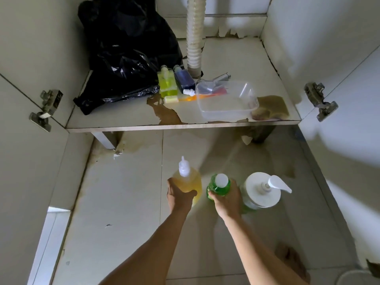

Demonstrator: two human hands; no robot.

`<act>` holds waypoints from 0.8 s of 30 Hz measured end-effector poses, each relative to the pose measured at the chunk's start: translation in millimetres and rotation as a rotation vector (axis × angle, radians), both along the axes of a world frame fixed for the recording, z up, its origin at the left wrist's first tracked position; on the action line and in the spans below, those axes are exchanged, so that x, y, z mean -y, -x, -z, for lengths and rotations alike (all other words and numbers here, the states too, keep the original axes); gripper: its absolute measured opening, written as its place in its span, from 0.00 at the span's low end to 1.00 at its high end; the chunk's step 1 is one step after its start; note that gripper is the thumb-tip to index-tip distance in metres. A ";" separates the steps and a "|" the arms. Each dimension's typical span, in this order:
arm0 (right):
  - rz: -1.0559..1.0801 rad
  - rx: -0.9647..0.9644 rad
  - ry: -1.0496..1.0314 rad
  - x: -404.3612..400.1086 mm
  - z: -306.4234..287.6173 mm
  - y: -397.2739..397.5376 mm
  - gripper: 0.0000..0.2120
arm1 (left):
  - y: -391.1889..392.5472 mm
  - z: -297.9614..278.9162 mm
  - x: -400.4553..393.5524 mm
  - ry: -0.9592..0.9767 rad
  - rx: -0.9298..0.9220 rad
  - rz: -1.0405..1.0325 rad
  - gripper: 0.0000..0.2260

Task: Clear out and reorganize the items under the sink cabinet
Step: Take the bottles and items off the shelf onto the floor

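under-sink cabinet during the clearing step, seen from above and in front. the cabinet floor, peeling and water-stained toward its front edge, still carries most of its load. a black plastic bag fills the rear left corner. a corrugated drain hose drops to the middle of the floor. a clear plastic tub sits near the front edge, right of centre, with a worn sponge just beside it at the front right corner. small refill bottles, one yellow-green and one blue, lie close together between the bag and the tub.

on the tiled floor in front of the cabinet, a white pump dispenser stands upright. the left hand is curled round the body of an amber bottle; the right hand grips a green bottle, which is just beside the dispenser. whether either bottle's base touches the tiles cannot be told.

judged step: removed bottles are being grouped on the tiles. the next move calls for seating both upright, releasing them, then reaching back in for the small bottles and tub, minding the wet patch at the front edge.
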State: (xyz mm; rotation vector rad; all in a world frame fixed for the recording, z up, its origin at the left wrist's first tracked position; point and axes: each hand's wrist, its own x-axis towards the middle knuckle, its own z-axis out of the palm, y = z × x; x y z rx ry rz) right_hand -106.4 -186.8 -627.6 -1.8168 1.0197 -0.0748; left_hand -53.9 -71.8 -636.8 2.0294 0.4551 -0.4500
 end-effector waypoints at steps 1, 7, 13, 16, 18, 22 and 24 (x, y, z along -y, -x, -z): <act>0.004 0.010 0.004 -0.4 3.9 0.2 0.25 | 2.6 2.4 0.4 -0.007 0.001 -0.003 0.31; 0.000 -0.012 -0.095 3.6 -3.8 0.5 0.22 | 33.0 15.7 -8.5 0.036 0.026 -0.021 0.34; -0.026 -0.298 -0.307 5.8 -38.8 17.1 0.16 | 36.5 5.1 -16.8 0.010 -0.140 0.182 0.45; -0.244 -0.452 -0.343 0.8 -62.7 26.6 0.14 | 22.6 -7.8 -29.7 -0.139 -0.308 0.279 0.44; -0.358 -0.454 -0.319 -4.6 -82.1 22.8 0.13 | 6.8 -28.1 -42.6 -0.219 -0.356 0.350 0.32; -0.450 -0.249 -0.288 -10.8 -129.0 -2.8 0.07 | -41.9 -79.2 -66.8 -0.178 -0.180 0.300 0.12; -0.462 -0.128 -0.257 -12.2 -155.0 -22.0 0.03 | -70.1 -106.9 -70.7 -0.164 -0.020 0.267 0.11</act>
